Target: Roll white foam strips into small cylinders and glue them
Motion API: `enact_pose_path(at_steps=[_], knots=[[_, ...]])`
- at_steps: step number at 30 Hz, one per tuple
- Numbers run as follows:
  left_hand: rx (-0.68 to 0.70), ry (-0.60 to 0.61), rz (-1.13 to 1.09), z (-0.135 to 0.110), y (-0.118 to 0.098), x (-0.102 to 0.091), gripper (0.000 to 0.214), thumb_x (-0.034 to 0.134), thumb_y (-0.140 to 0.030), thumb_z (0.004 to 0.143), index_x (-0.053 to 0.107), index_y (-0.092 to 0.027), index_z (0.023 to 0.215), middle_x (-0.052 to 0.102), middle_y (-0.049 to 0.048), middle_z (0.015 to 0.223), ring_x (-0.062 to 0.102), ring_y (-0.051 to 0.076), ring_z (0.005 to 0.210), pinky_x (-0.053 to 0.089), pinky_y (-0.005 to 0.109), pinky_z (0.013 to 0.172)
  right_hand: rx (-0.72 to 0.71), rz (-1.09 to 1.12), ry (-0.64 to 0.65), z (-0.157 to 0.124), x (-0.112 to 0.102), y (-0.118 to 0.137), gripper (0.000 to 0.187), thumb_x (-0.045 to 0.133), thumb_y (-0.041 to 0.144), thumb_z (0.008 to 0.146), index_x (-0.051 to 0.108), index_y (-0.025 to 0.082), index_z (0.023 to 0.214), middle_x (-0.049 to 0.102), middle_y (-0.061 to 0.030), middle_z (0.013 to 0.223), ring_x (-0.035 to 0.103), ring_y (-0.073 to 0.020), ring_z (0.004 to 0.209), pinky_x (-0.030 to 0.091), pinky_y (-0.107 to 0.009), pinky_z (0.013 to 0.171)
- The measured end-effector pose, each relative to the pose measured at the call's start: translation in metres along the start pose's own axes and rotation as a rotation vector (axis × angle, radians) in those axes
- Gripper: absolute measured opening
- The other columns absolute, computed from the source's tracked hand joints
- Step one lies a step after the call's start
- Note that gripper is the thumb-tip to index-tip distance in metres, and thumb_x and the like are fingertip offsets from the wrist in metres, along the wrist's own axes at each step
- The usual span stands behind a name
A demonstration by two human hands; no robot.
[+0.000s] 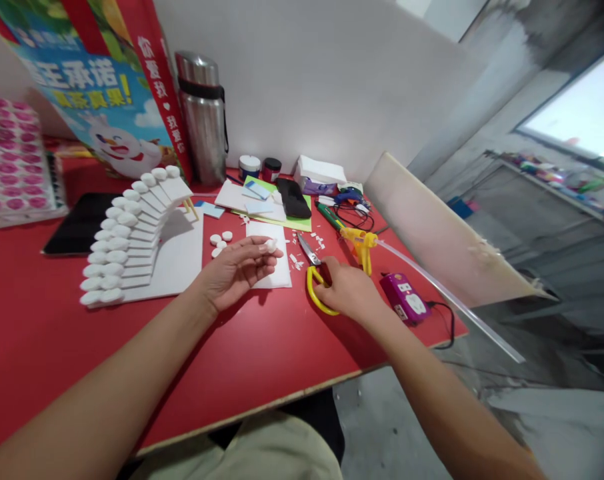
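Pinched between the thumb and fingers of my left hand (239, 267) is a small white piece (271, 245), held above a white sheet (269, 267). My right hand (349, 287) grips a pair of scissors (313, 270) by the yellow handles, blades pointing away from me near the tabletop. White scraps (298, 262) lie beside the blades. Several white round pieces (216, 239) sit left of the sheet. Further left stands a curved white stair model (142, 250) on a white base, with white oval pieces along its outer edge.
A yellow glue gun (361, 241) with a long clear stick reaches past the table's right side. Near it sits a purple power socket (406, 298). Behind are a steel flask (202, 120), paint jars (250, 167) and a black phone-like object (293, 198). A black tablet (69, 227) lies left.
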State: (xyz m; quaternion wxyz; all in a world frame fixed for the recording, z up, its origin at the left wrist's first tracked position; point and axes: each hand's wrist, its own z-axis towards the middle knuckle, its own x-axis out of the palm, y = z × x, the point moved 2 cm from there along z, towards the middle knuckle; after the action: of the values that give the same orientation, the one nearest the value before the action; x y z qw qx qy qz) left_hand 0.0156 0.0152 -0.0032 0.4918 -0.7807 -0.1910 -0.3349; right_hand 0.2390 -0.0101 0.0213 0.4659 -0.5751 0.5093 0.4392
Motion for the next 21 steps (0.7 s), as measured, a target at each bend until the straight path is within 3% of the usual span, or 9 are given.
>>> enact_pose_path(at_steps=[3,6,10,15,21], knots=[[-0.019,-0.015,-0.041,0.001,0.001,-0.002,0.005,0.075,-0.006,0.083,0.076,-0.008,0.088,0.078,0.0103,0.084,0.071,0.011,0.067,0.063,0.016,0.064,0.027,0.089,-0.062,-0.001,0.007,-0.008,0.033,0.058,0.030,0.095,0.059,0.014,0.124,0.078,-0.0174,0.100,0.076,-0.0365,0.093,0.049,-0.038,0.072],[-0.036,-0.028,-0.098,0.003,0.003,-0.004,0.005,0.071,-0.005,0.087,0.076,-0.007,0.088,0.079,0.0121,0.086,0.072,0.010,0.070,0.064,0.016,0.067,-0.052,0.361,-0.134,-0.006,0.013,-0.017,0.037,0.062,0.030,0.094,0.055,0.017,0.128,0.076,-0.0121,0.098,0.074,-0.0299,0.084,0.050,-0.037,0.073],[-0.042,-0.040,-0.120,0.004,0.005,-0.004,0.008,0.072,-0.002,0.086,0.076,-0.009,0.088,0.080,0.0122,0.090,0.075,0.011,0.074,0.064,0.016,0.071,-0.197,0.770,-0.263,-0.019,0.010,-0.016,0.051,0.066,0.052,0.093,0.047,0.023,0.130,0.070,-0.0073,0.104,0.070,-0.0253,0.087,0.055,-0.038,0.079],[0.028,-0.018,-0.021,0.004,0.006,-0.001,0.017,0.082,-0.004,0.076,0.074,-0.012,0.088,0.081,0.0095,0.088,0.076,0.013,0.073,0.064,0.020,0.073,-0.379,0.746,-0.295,-0.029,0.000,0.009,0.069,0.078,0.055,0.085,0.046,0.022,0.137,0.063,-0.0146,0.129,0.064,-0.0324,0.117,0.053,-0.049,0.101],[0.097,0.050,0.089,0.003,0.006,0.002,0.024,0.089,-0.011,0.068,0.069,-0.013,0.081,0.075,0.0021,0.076,0.073,0.013,0.069,0.063,0.025,0.076,-0.421,0.663,-0.278,-0.025,0.005,0.020,0.073,0.081,0.058,0.082,0.050,0.019,0.135,0.063,-0.0162,0.127,0.063,-0.0333,0.114,0.053,-0.050,0.099]])
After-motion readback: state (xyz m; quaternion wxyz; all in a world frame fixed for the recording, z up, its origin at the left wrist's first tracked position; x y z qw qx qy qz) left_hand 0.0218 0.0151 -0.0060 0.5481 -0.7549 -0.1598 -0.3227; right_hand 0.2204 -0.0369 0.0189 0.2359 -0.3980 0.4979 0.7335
